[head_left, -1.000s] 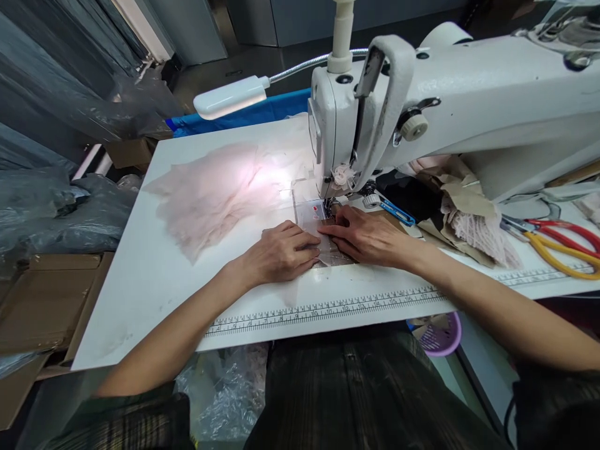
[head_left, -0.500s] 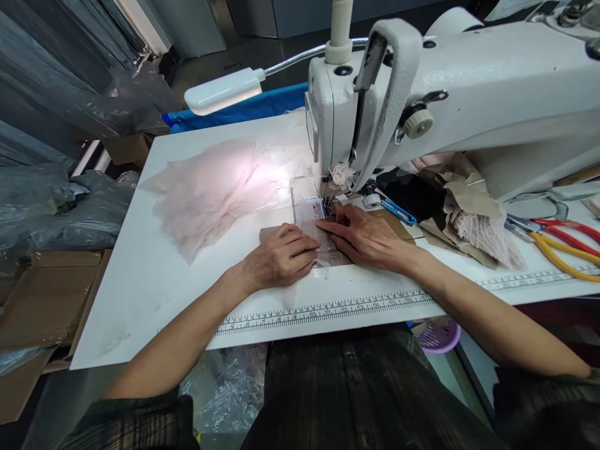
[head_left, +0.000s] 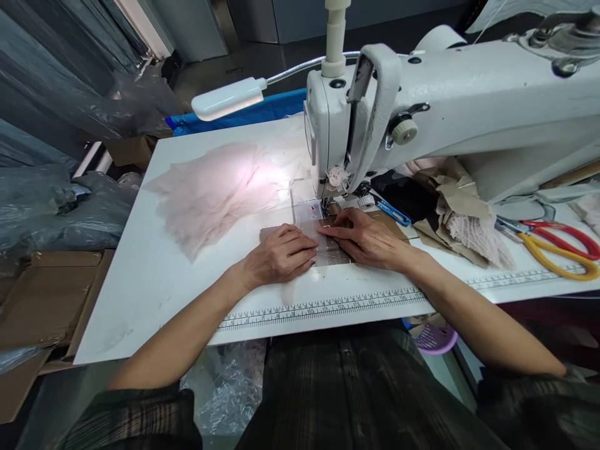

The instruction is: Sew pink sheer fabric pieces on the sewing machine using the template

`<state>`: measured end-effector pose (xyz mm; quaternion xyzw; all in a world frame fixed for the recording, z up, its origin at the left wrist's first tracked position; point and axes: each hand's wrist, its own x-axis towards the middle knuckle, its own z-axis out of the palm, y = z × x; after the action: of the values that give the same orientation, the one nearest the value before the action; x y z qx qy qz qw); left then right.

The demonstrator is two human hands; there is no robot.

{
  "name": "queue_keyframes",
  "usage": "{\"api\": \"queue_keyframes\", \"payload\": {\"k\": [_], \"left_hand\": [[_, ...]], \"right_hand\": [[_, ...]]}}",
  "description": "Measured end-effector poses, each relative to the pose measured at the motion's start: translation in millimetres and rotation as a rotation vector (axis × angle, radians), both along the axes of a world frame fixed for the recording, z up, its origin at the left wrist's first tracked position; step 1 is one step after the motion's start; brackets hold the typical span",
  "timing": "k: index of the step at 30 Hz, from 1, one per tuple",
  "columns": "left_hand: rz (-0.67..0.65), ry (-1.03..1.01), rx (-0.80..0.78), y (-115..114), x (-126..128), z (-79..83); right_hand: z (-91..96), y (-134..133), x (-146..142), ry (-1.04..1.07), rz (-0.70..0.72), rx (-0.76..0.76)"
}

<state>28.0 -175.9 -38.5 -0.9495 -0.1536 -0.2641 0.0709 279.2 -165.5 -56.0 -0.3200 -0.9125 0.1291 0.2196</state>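
A white sewing machine (head_left: 450, 106) stands on a white table (head_left: 154, 281). My left hand (head_left: 281, 255) lies flat with fingers together, pressing a sheer pale fabric piece (head_left: 328, 250) just in front of the needle area (head_left: 330, 203). My right hand (head_left: 368, 239) rests beside it, fingers stretched toward the left, pressing the same piece down by the presser foot. Both hands touch at the fingertips. A pile of sheer pink fabric (head_left: 215, 190) lies to the left under the lamp's light.
A white gooseneck lamp (head_left: 229, 99) hangs over the table. Red and yellow scissors (head_left: 557, 247) lie at the right, blue snips (head_left: 394, 214) by the machine, crumpled brown paper and fringe (head_left: 464, 219) behind. A ruler strip (head_left: 328, 306) lines the front edge. Cardboard (head_left: 47, 300) sits left.
My hands have barely shifted, still pressing the fabric at the needle. The camera has moved slightly, so the machine sits a little lower in view.
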Motion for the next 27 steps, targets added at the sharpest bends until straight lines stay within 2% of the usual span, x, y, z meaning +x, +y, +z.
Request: {"api": "queue_keyframes", "payload": {"k": [8, 16, 27], "left_hand": [[0.004, 0.024, 0.060, -2, -1, -0.4], [0.031, 0.035, 0.110, -4, 0, -1.1], [0.062, 0.067, 0.118, -4, -1, -5.4]], "right_hand": [[1.8, -6, -7, -0.018, -0.061, 0.022], [2.4, -7, -3, 0.097, -0.071, -0.079], [1.8, -10, -11, -0.089, -0.126, 0.051]]}}
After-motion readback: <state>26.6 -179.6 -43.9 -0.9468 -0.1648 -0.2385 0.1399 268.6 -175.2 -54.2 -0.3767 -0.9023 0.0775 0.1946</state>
